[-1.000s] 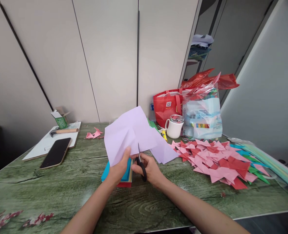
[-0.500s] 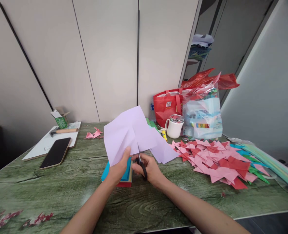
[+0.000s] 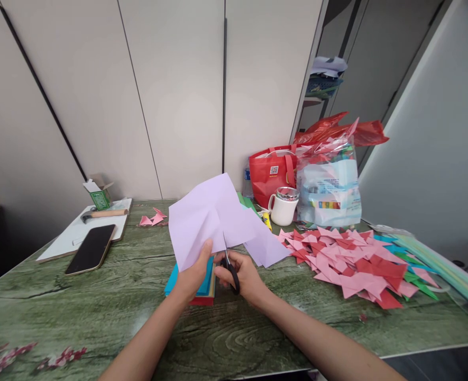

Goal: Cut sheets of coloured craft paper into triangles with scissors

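My left hand (image 3: 194, 272) pinches the lower edge of a creased lilac paper sheet (image 3: 210, 214) and holds it up above the table. My right hand (image 3: 244, 275) grips black-handled scissors (image 3: 229, 267), whose blades point up into the sheet's lower edge. A separated lilac flap (image 3: 265, 246) hangs to the right of the blades. Below both hands lies a stack of coloured paper (image 3: 196, 288), blue on top.
A green wood-grain table (image 3: 99, 312) carries a pile of pink and red folded paper pieces (image 3: 348, 259) at right, a white mug (image 3: 283, 207), a red bag (image 3: 269, 172), a plastic bag (image 3: 329, 185), a phone (image 3: 91, 248), a hammer (image 3: 102, 213) on a white board and a small green box (image 3: 99, 193).
Almost nothing has moved. The scissor blades have shifted slightly up along the cut in the lilac sheet.
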A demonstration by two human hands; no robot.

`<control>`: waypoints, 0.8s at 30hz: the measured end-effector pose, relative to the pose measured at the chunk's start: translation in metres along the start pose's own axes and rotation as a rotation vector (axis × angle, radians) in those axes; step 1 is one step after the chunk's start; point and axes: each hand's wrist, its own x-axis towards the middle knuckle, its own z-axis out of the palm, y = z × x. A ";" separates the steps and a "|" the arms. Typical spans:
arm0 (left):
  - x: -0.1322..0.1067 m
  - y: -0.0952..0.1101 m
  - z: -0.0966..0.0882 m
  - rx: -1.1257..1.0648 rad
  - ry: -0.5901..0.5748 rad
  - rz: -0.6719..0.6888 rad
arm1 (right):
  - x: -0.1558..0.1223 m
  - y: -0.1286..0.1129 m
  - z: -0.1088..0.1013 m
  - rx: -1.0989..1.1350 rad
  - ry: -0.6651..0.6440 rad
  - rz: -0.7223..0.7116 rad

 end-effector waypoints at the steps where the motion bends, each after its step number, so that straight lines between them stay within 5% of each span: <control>1: 0.000 0.001 0.000 -0.004 -0.001 -0.004 | 0.000 0.000 0.000 0.001 0.000 0.000; 24: 0.001 -0.004 0.000 -0.031 0.016 -0.006 | -0.001 0.001 0.000 -0.058 0.021 0.006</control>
